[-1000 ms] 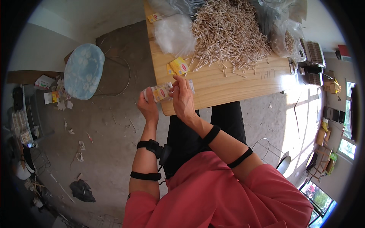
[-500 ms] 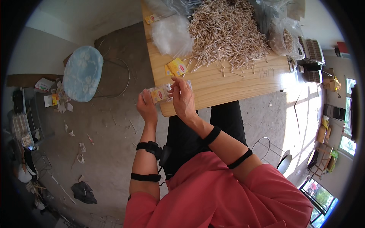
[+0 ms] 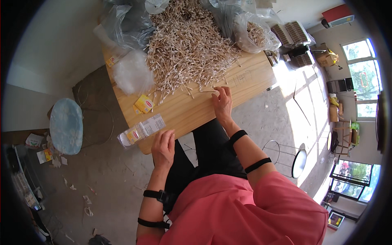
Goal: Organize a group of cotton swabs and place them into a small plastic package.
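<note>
A clear plastic pack of cotton swabs (image 3: 141, 130) with a yellow and red label lies slantwise on the near left corner of the wooden table (image 3: 196, 109). Beside its near edge is my left hand (image 3: 163, 149), apart from the pack, its fingers bent and pressed together with nothing visible in them. Farther right, my right hand (image 3: 222, 104) reaches over the tabletop. Its fingertips are closed at the end of a single cotton swab (image 3: 207, 91). A large heap of loose cotton swabs (image 3: 188, 49) spreads just beyond that hand.
Yellow printed cards (image 3: 143, 104) and a stack of clear plastic bags (image 3: 132, 72) lie on the table's left side. Grey plastic bags (image 3: 130, 26) stand behind. A bag of swabs (image 3: 255, 34) sits far right. On the floor at left stands a blue-covered stool (image 3: 66, 126).
Both hands have let go of the pack, which now lies on the table. My right hand has moved right to a loose swab; my left has drawn back beside the pack. The view has shifted.
</note>
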`<action>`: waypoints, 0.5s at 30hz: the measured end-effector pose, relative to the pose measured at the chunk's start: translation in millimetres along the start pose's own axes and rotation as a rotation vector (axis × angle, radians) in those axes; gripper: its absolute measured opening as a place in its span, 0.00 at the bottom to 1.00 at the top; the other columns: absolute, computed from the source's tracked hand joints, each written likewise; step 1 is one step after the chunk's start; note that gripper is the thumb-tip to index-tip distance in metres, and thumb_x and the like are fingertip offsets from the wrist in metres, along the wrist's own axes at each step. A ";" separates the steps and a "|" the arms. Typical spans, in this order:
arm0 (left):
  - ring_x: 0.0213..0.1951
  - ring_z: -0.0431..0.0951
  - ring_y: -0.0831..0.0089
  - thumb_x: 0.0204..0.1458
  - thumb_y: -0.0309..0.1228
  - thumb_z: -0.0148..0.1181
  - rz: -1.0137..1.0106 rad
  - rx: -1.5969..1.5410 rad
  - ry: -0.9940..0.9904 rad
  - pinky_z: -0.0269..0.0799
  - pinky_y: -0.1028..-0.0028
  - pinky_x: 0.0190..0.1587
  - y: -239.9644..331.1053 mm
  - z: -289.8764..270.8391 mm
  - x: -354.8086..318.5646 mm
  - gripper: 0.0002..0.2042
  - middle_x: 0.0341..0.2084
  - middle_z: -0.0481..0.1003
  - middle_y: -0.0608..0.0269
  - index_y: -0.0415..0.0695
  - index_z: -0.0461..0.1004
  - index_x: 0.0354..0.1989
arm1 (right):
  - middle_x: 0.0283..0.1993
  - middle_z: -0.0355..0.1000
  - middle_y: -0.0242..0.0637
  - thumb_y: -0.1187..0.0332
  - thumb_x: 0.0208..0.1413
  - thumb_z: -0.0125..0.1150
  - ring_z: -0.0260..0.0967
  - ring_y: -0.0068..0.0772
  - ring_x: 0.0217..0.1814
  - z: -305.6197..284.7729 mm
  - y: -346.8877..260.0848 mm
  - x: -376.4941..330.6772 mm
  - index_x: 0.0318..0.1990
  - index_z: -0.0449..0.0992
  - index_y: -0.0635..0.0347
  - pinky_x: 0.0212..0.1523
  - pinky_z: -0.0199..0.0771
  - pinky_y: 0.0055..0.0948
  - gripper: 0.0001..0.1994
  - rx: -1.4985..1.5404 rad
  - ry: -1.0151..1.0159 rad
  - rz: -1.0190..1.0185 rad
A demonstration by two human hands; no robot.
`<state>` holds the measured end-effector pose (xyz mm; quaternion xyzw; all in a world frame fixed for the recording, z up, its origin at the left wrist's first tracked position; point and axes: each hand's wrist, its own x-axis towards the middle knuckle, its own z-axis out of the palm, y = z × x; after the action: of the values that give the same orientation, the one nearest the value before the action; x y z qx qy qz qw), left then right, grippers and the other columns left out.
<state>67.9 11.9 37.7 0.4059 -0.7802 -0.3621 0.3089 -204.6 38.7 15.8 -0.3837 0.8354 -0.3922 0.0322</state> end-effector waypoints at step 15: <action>0.35 0.77 0.52 0.56 0.32 0.60 -0.147 0.360 0.025 0.73 0.56 0.35 12.9 109.0 91.9 0.07 0.33 0.72 0.57 0.44 0.69 0.36 | 0.37 0.72 0.37 0.70 0.51 0.64 0.73 0.45 0.42 -10.8 26.9 7.7 0.33 0.77 0.55 0.39 0.73 0.40 0.04 -0.022 -0.189 -0.076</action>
<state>-66.0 -27.3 5.9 0.5152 -0.7966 -0.2331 0.2138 -230.4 51.1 6.8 -0.4508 0.8176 -0.3462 0.0917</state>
